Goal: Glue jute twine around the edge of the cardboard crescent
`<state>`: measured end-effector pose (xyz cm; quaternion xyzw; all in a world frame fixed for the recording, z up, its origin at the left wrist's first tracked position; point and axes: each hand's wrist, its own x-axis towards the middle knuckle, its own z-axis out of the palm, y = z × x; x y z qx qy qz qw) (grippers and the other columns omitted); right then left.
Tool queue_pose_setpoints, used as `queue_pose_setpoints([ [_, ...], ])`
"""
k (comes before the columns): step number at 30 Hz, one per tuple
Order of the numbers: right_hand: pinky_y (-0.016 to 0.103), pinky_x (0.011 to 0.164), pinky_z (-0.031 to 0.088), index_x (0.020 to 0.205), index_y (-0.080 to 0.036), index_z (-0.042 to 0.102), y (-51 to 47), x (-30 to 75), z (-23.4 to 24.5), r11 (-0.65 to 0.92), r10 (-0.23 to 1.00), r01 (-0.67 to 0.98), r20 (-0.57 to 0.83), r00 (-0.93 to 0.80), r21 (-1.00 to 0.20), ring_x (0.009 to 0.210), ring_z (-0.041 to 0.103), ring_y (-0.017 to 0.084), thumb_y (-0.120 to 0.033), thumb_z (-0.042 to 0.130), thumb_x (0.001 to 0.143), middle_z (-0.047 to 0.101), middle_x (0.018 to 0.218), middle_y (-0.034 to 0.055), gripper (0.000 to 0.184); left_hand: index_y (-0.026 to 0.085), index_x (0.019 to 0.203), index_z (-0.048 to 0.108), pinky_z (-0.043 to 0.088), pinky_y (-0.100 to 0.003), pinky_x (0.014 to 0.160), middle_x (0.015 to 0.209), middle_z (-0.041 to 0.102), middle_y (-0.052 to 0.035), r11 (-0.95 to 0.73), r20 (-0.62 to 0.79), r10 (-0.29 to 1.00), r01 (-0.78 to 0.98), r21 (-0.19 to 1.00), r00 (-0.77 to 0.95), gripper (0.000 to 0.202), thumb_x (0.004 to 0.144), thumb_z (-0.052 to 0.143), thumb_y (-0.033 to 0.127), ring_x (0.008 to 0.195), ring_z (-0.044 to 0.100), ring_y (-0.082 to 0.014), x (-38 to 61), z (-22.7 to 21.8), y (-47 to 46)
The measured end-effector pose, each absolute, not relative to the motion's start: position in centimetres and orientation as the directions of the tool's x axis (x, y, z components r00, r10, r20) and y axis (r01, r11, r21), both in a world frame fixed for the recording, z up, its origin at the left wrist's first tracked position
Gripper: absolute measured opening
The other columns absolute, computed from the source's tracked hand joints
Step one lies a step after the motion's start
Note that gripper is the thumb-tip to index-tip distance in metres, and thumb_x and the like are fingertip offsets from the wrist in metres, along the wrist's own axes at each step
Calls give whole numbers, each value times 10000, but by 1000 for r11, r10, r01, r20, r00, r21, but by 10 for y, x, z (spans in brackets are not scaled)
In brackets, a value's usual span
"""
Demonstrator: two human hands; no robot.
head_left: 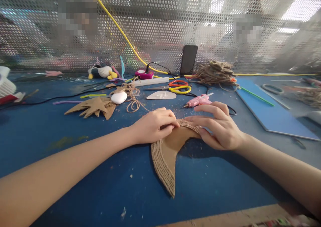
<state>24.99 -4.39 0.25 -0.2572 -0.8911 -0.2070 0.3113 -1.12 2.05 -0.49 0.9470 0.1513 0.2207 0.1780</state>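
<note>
- In the head view, the cardboard crescent (173,148) lay flat on the blue tabletop (112,186), between and just below the hands, one horn pointing toward 6 o'clock and the other toward 3.
- Rows of twine (158,160) followed its outer curve; the likeliest fault was a row lifting or overlapping, should the fingers press unevenly round the bend.
- A strand ran from the left hand toward the loose coil (132,96) at 11 o'clock; a snag in those loops could have tugged the row out of line.
- The pink glue gun (199,100) sat at 1 o'clock, close to the right hand's raised fingers; a careless sweep might have brushed its nozzle, possibly hot.
- The left hand (157,125) came in from 8 o'clock, palm down, its grip narrow, thumb and forefinger closed on the twine at the upper edge.
- The right hand (223,128) reached in from 4 o'clock, fingers fanned over the other horn, thumb by its inner edge; whether that grip pinched the board, I could not tell.
</note>
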Motion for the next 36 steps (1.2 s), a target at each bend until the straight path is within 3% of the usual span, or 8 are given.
queue_pose_setpoints([
  [5, 422, 916, 473, 993, -275, 613, -39, 248, -2, 688, 430, 722, 759, -489, 76, 1074, 638, 229, -167, 687, 881, 720, 995, 38, 173, 202, 1040, 688, 462, -310, 922, 1058, 672, -28, -885, 357, 371, 209, 417, 857, 239, 943, 494, 104, 1018, 586, -166, -12, -5, 20],
  [8, 424, 885, 482, 938, -280, 635, -39, 248, 2, 657, 449, 753, 788, -420, 27, 998, 653, 232, -187, 705, 877, 727, 939, 27, 132, 202, 1043, 663, 462, -318, 923, 1053, 661, -32, -876, 349, 404, 248, 413, 846, 207, 950, 489, 137, 1028, 585, -171, -11, -4, 19],
  [14, 390, 751, 519, 1001, -303, 682, -38, 252, 4, 626, 449, 779, 827, -339, -20, 877, 645, 226, -196, 742, 849, 749, 866, 4, 195, 192, 1070, 598, 477, -363, 896, 1041, 639, -49, -826, 302, 527, 396, 402, 794, 180, 907, 545, 246, 1005, 590, -208, -9, -1, 17],
  [20, 400, 827, 541, 1023, -312, 711, -35, 252, 4, 625, 475, 776, 830, -291, -86, 939, 673, 226, -179, 688, 886, 758, 892, 10, 192, 203, 1088, 594, 486, -387, 880, 1017, 629, -45, -796, 258, 571, 450, 404, 779, 228, 876, 554, 278, 995, 587, -222, -9, -1, 17],
  [28, 398, 763, 525, 1060, -292, 700, -29, 261, 3, 558, 562, 807, 804, -196, -194, 855, 640, 211, -221, 576, 962, 737, 900, 34, 174, 206, 1071, 608, 480, -363, 844, 972, 623, -31, -787, 256, 578, 446, 425, 775, 230, 853, 561, 262, 942, 597, -203, -10, -2, 19],
  [36, 389, 834, 545, 1134, -297, 681, -27, 260, 1, 582, 589, 776, 784, -196, -244, 919, 677, 206, -208, 647, 920, 744, 974, 28, 234, 190, 1054, 618, 484, -361, 838, 946, 634, -32, -788, 270, 573, 430, 441, 774, 262, 804, 592, 264, 907, 609, -197, -10, -2, 19],
])
